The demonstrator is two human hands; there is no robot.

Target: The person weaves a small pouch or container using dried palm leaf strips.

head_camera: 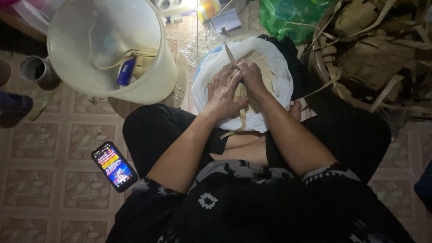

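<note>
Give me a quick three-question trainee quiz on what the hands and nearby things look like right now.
1. True or false: both the left hand and right hand are on the woven leaf pouch.
2. What lies on the floor tiles beside the person's left knee?
3. The pouch is held over: A) the white bucket, B) the white-lined bowl of grains, C) the basket of leaf strips.

Key: 1 true; 2 a lit phone; 3 B.

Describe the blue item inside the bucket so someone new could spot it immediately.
Start at the large translucent white bucket on the tiled floor, upper left. Near its lower right wall lies a small dark blue packet beside pale leaf strips, the only blue thing inside.
</note>
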